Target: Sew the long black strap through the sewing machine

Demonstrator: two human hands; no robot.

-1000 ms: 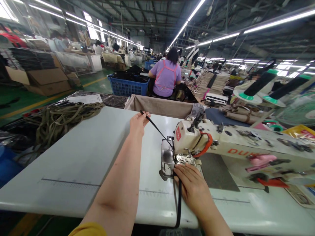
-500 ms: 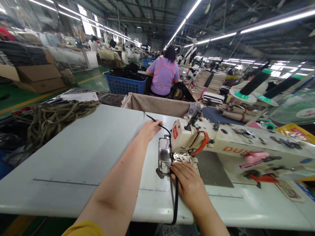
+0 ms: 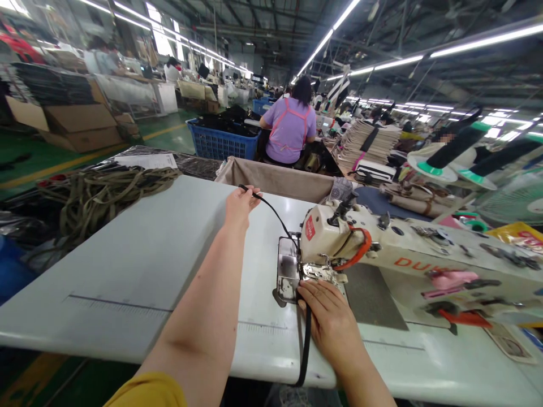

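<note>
A narrow black strap (image 3: pixel 306 345) runs from over the table's front edge, up under the sewing machine's (image 3: pixel 326 232) presser foot and out behind it. Beyond the machine head my left hand (image 3: pixel 241 203) pinches the strap's far end, thumb and fingers closed on it. Just in front of the needle area my right hand (image 3: pixel 326 308) lies with its fingers over the strap, pressing it down at the metal needle plate (image 3: pixel 287 271). The stretch of strap between the hands curves loosely above the table. The fingertips of the right hand partly cover the plate.
The white sewing table (image 3: pixel 127 254) has a printed ruler along its front. Olive straps (image 3: pixel 106 195) lie heaped at the left. A beige fabric bin (image 3: pixel 275 180) adjoins the far edge. Ahead, a person in purple (image 3: pixel 291 130) sits beside a blue basket (image 3: pixel 223 140). Thread cones (image 3: pixel 453 150) stand right.
My left hand has moved away from the machine, to the far left, and has closed on the strap's end. My right hand stays by the needle plate. The view has shifted slightly.
</note>
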